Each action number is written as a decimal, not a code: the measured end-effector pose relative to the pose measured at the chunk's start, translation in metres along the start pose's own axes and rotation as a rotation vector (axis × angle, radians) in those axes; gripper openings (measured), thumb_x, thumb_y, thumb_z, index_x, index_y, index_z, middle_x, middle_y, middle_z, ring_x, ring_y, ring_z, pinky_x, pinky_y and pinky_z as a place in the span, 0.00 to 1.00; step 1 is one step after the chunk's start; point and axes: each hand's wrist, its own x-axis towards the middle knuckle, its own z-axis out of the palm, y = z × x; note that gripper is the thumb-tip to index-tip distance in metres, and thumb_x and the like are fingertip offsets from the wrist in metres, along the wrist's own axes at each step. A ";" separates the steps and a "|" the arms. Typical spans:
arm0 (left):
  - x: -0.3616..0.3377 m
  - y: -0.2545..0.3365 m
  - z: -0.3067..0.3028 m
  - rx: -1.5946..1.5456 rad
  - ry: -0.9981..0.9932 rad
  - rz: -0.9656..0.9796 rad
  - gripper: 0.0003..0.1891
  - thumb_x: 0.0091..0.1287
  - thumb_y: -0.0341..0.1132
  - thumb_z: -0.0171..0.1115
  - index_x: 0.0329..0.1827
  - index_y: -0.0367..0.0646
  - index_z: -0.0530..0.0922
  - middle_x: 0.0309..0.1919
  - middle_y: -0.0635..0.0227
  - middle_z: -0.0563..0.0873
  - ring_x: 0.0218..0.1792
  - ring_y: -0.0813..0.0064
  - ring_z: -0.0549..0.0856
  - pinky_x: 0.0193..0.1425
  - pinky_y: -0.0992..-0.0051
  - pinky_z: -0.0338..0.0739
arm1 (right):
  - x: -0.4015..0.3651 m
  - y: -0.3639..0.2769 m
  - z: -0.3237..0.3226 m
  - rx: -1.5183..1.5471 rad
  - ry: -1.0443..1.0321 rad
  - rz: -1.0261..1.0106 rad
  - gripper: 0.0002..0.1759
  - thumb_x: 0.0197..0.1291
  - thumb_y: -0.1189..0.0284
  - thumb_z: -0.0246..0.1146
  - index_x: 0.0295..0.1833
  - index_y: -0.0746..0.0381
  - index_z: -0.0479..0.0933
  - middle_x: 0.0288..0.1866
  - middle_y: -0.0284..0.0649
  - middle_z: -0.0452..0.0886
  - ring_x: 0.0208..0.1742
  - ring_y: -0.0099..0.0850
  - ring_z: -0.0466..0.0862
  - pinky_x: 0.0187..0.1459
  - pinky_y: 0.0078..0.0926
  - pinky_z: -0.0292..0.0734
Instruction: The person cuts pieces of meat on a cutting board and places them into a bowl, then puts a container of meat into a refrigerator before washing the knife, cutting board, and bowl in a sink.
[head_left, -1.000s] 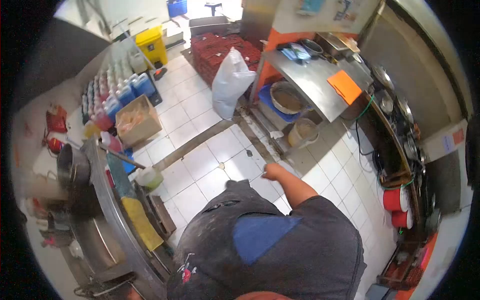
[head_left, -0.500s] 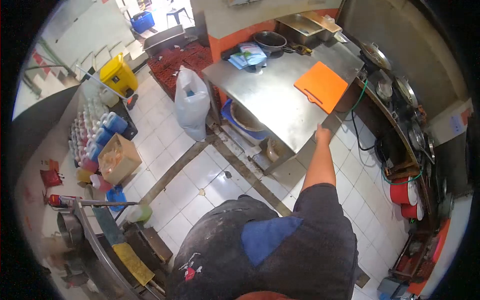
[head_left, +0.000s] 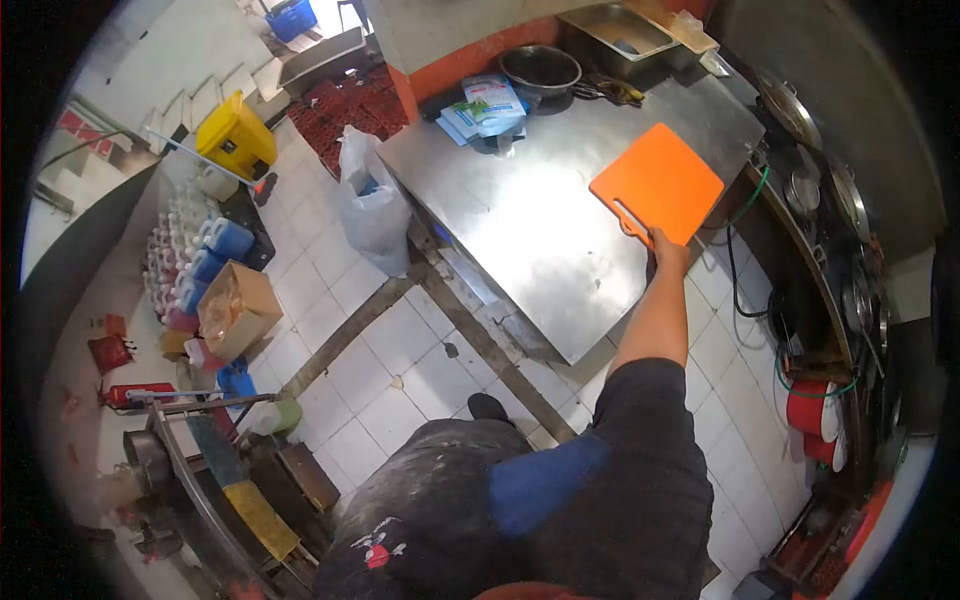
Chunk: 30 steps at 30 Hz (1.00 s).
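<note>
An orange cutting board [head_left: 660, 178] with a slotted handle lies on the steel worktable [head_left: 470, 235], one corner reaching past the table's right edge. My right hand [head_left: 668, 254] is at the board's near edge, beside the handle. Its fingers look closed on that edge, though most of them are hidden by the back of the hand. My left hand is outside the view.
A black-rimmed bowl [head_left: 540, 70], blue packets [head_left: 490, 108] and a steel pan [head_left: 618, 35] stand along the table's back. Pans line the right-hand counter. On the floor are a white plastic bag [head_left: 372, 205], a yellow bin [head_left: 237, 137] and a cardboard box [head_left: 240, 312].
My right hand has moved forward from short of the table's edge to the cutting board and now touches it. The view has shifted, bringing the table nearer.
</note>
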 end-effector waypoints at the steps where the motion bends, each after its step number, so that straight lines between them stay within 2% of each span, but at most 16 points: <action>1: 0.001 -0.004 0.002 -0.005 0.000 0.002 0.40 0.86 0.59 0.56 0.91 0.41 0.63 0.74 0.47 0.84 0.70 0.48 0.87 0.66 0.47 0.84 | 0.013 0.015 0.006 0.003 0.001 -0.006 0.30 0.54 0.52 0.80 0.56 0.63 0.92 0.56 0.54 0.94 0.57 0.48 0.94 0.58 0.45 0.87; 3: 0.005 -0.011 0.008 -0.023 0.007 0.010 0.40 0.86 0.59 0.55 0.91 0.41 0.63 0.74 0.47 0.84 0.70 0.48 0.87 0.65 0.47 0.85 | 0.041 0.053 0.023 0.053 0.070 -0.201 0.36 0.49 0.50 0.80 0.57 0.65 0.92 0.52 0.53 0.95 0.51 0.45 0.95 0.52 0.43 0.87; 5: 0.010 -0.027 0.021 -0.048 0.021 0.033 0.41 0.87 0.60 0.55 0.92 0.41 0.62 0.74 0.47 0.84 0.70 0.48 0.88 0.65 0.47 0.85 | 0.028 0.055 0.011 0.055 0.025 -0.201 0.30 0.55 0.54 0.80 0.59 0.62 0.91 0.45 0.50 0.94 0.41 0.44 0.93 0.42 0.44 0.87; 7: 0.009 -0.040 0.044 -0.145 0.123 0.083 0.41 0.87 0.61 0.54 0.92 0.42 0.61 0.74 0.47 0.85 0.70 0.48 0.88 0.64 0.46 0.86 | 0.064 0.098 0.024 0.241 -0.144 -0.004 0.25 0.62 0.61 0.79 0.64 0.56 0.87 0.37 0.46 0.91 0.34 0.43 0.90 0.35 0.42 0.84; 9: -0.004 -0.059 0.055 -0.023 0.001 0.157 0.37 0.78 0.39 0.71 0.87 0.41 0.69 0.80 0.50 0.78 0.74 0.52 0.83 0.76 0.54 0.78 | 0.058 0.148 0.035 0.713 -0.184 -0.236 0.28 0.63 0.69 0.77 0.70 0.51 0.84 0.51 0.43 0.91 0.45 0.38 0.90 0.44 0.34 0.83; 11: -0.009 -0.044 0.079 -0.271 -0.179 -0.165 0.38 0.77 0.34 0.71 0.88 0.44 0.67 0.80 0.50 0.78 0.76 0.53 0.82 0.75 0.54 0.80 | -0.011 0.142 -0.009 0.694 -0.331 -0.177 0.36 0.67 0.70 0.77 0.79 0.60 0.75 0.65 0.44 0.89 0.61 0.39 0.89 0.56 0.37 0.82; 12: -0.023 -0.058 0.101 -0.391 -0.126 0.022 0.39 0.77 0.36 0.71 0.89 0.43 0.66 0.80 0.49 0.77 0.77 0.53 0.81 0.74 0.55 0.82 | -0.055 0.128 -0.029 0.870 -0.488 -0.187 0.36 0.72 0.69 0.74 0.81 0.65 0.71 0.72 0.47 0.85 0.66 0.42 0.88 0.60 0.38 0.83; 14: -0.017 -0.096 0.126 -0.346 -0.231 -0.085 0.45 0.77 0.42 0.72 0.93 0.44 0.59 0.85 0.47 0.71 0.84 0.52 0.73 0.84 0.56 0.73 | -0.065 0.132 -0.038 1.118 -0.618 -0.102 0.23 0.76 0.75 0.66 0.74 0.64 0.77 0.62 0.46 0.86 0.56 0.42 0.89 0.52 0.38 0.87; 16: -0.012 -0.118 0.148 -0.119 -0.301 -0.203 0.50 0.76 0.51 0.73 0.93 0.40 0.56 0.90 0.45 0.65 0.89 0.50 0.65 0.91 0.56 0.63 | -0.075 0.120 -0.039 0.991 -0.465 -0.169 0.19 0.80 0.71 0.63 0.71 0.65 0.77 0.60 0.48 0.86 0.52 0.41 0.88 0.47 0.37 0.83; 17: -0.010 -0.122 0.151 0.099 -0.354 -0.051 0.50 0.76 0.54 0.72 0.92 0.38 0.58 0.89 0.45 0.65 0.89 0.49 0.66 0.92 0.57 0.61 | -0.089 0.109 -0.042 0.896 -0.530 -0.180 0.19 0.80 0.71 0.63 0.71 0.65 0.77 0.60 0.48 0.86 0.52 0.41 0.88 0.47 0.37 0.83; 19: -0.006 -0.165 0.181 -0.048 -0.316 -0.068 0.49 0.76 0.56 0.72 0.91 0.37 0.61 0.88 0.44 0.68 0.88 0.47 0.68 0.91 0.58 0.63 | -0.132 0.083 -0.052 0.825 -0.366 -0.051 0.17 0.82 0.68 0.63 0.66 0.66 0.76 0.55 0.48 0.86 0.47 0.40 0.86 0.42 0.40 0.79; 20: -0.013 -0.159 0.172 -0.095 -0.355 -0.112 0.50 0.75 0.57 0.73 0.91 0.38 0.61 0.86 0.43 0.70 0.86 0.47 0.71 0.89 0.57 0.66 | -0.112 0.088 -0.043 0.826 -0.371 -0.132 0.10 0.78 0.70 0.65 0.51 0.66 0.85 0.40 0.45 0.87 0.35 0.39 0.87 0.35 0.36 0.87; 23: -0.033 -0.202 0.168 -0.154 -0.368 -0.148 0.49 0.74 0.57 0.74 0.91 0.40 0.63 0.84 0.42 0.73 0.84 0.46 0.74 0.87 0.57 0.68 | -0.296 0.076 -0.069 0.682 -0.288 -0.221 0.14 0.82 0.67 0.63 0.63 0.65 0.76 0.48 0.45 0.85 0.43 0.37 0.84 0.38 0.41 0.76; 27: -0.042 -0.283 0.183 -0.235 -0.374 -0.125 0.47 0.72 0.54 0.76 0.88 0.39 0.67 0.81 0.40 0.77 0.81 0.45 0.77 0.84 0.58 0.72 | -0.439 0.093 -0.079 0.712 -0.531 -0.473 0.13 0.77 0.70 0.66 0.60 0.65 0.82 0.44 0.44 0.88 0.38 0.39 0.88 0.37 0.36 0.85; 29: -0.045 -0.326 0.197 -0.346 -0.365 -0.052 0.46 0.72 0.53 0.77 0.87 0.39 0.69 0.79 0.40 0.79 0.80 0.44 0.78 0.84 0.57 0.73 | -0.527 0.099 -0.071 0.777 -0.854 -0.613 0.22 0.76 0.71 0.67 0.70 0.64 0.74 0.66 0.54 0.83 0.61 0.48 0.86 0.58 0.47 0.86; 30: -0.045 -0.346 0.208 -0.351 -0.316 0.016 0.44 0.72 0.51 0.77 0.87 0.39 0.70 0.79 0.41 0.79 0.78 0.45 0.81 0.82 0.57 0.75 | -0.573 0.100 -0.064 0.785 -0.982 -0.621 0.28 0.74 0.73 0.67 0.76 0.66 0.71 0.71 0.57 0.81 0.65 0.51 0.85 0.67 0.50 0.84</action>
